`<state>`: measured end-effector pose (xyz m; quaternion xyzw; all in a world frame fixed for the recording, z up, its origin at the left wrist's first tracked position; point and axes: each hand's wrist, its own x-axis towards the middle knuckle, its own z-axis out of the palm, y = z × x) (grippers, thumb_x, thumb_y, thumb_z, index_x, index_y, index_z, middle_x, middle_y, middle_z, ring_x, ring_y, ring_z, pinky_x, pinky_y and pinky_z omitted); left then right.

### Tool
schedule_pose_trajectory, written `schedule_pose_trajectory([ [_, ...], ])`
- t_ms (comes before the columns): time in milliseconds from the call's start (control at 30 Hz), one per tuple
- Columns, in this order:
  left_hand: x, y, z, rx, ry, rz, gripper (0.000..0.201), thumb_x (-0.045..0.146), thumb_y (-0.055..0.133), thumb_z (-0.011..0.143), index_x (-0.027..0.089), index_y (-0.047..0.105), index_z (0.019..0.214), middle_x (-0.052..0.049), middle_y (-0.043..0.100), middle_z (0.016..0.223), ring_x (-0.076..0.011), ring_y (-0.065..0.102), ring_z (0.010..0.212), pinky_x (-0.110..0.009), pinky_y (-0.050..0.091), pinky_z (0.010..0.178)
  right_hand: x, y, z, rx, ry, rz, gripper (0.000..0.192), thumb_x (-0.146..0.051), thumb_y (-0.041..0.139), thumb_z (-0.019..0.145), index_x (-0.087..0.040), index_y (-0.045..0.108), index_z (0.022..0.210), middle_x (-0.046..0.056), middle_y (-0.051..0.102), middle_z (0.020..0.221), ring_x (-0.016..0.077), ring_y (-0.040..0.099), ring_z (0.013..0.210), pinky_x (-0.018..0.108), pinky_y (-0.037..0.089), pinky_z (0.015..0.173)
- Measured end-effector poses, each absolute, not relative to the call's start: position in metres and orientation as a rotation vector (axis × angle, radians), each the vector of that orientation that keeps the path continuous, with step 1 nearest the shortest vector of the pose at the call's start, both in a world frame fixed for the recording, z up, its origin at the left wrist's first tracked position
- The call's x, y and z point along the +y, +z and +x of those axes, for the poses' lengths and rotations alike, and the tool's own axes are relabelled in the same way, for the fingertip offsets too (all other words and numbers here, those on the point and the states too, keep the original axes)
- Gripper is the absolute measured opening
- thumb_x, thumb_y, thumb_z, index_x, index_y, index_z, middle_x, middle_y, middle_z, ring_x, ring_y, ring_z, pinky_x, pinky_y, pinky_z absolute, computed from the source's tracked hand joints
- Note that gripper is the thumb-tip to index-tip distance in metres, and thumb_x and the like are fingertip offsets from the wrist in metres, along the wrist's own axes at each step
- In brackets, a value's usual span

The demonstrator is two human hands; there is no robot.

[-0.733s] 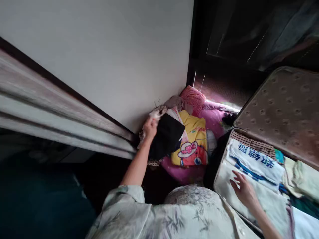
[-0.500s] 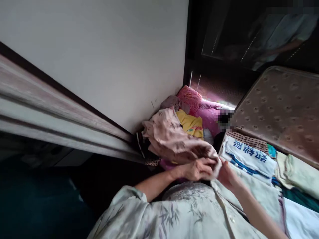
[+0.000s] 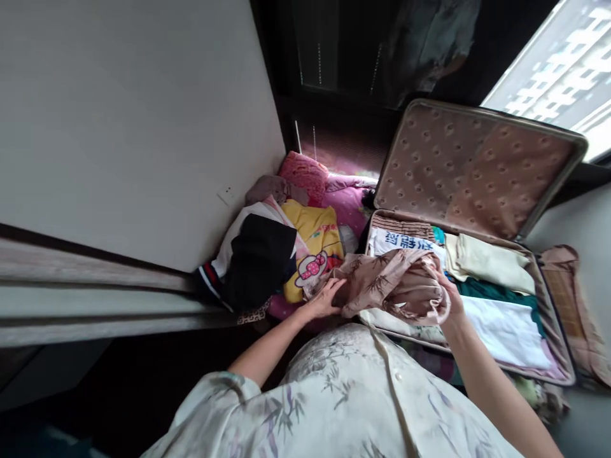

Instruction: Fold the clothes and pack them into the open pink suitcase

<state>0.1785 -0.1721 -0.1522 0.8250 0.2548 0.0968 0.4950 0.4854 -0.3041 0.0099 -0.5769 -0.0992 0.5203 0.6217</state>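
Observation:
I hold a crumpled pinkish-brown garment with a leaf print (image 3: 391, 283) between both hands, over the near left corner of an open suitcase (image 3: 554, 356). My left hand (image 3: 324, 300) grips its left edge. On the other side my right hand (image 3: 449, 299) is wrapped in the cloth, mostly hidden by it. Inside the suitcase lie folded clothes: a white piece with blue lettering (image 3: 401, 242), a cream piece (image 3: 491, 264), a dark green one (image 3: 491, 292) and a white one (image 3: 506, 331).
A heap of clothes lies left of the suitcase by the wall: a black garment (image 3: 258, 261), a yellow cartoon-print cloth (image 3: 317, 251) and pink bedding (image 3: 305, 178). The quilted suitcase lid (image 3: 472, 165) stands open at the back. A white wall (image 3: 133, 127) is on the left.
My left hand pulled the pinkish-brown garment off the heap and brought it right to the suitcase, and my right hand took hold of it. The view has swung right.

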Motion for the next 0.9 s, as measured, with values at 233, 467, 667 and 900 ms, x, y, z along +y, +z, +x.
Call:
schedule_pose_trajectory([
  [233,-0.198,-0.121,0.226,0.636,0.336,2.196,0.046,0.03,0.067,0.091,0.025,0.063,0.136,-0.012,0.044,0.146,-0.0297,0.049,0.135,-0.05,0.039,0.117,-0.353,-0.012,0.569,-0.236,1.085,-1.448,0.033,-0.041,0.073,0.07,-0.026,0.068,0.099,0.006,0.078,0.092,0.0261,0.075,0.081,0.039,0.061,0.076],
  [467,-0.245,-0.086,0.283,0.468,0.246,2.603,0.087,0.056,0.086,0.07,0.022,0.056,0.144,-0.016,0.045,0.151,-0.0376,0.042,0.135,-0.056,0.037,0.113,-0.408,-0.084,0.601,-0.206,0.964,-1.765,0.045,-0.045,0.08,0.056,-0.019,0.066,0.091,0.008,0.072,0.08,0.0234,0.068,0.069,0.035,0.055,0.065],
  [667,-0.243,-0.081,0.328,0.585,0.26,2.402,0.017,0.015,0.053,0.091,0.018,0.07,0.091,-0.007,0.068,0.093,-0.0218,0.061,0.092,-0.037,0.048,0.088,-0.417,-0.105,0.599,-0.964,0.539,-2.086,0.07,-0.047,0.076,0.064,-0.02,0.061,0.127,0.015,0.066,0.122,0.0335,0.062,0.113,0.047,0.051,0.097],
  [900,-0.153,0.005,0.362,0.714,0.668,2.027,0.03,0.035,0.046,0.095,0.02,0.046,0.068,0.005,0.041,0.062,-0.0112,0.039,0.06,-0.021,0.034,0.058,-0.379,-0.061,0.573,-1.481,0.3,-1.932,0.075,-0.043,0.072,0.079,-0.019,0.049,0.146,0.021,0.054,0.14,0.0372,0.051,0.128,0.054,0.041,0.11],
])
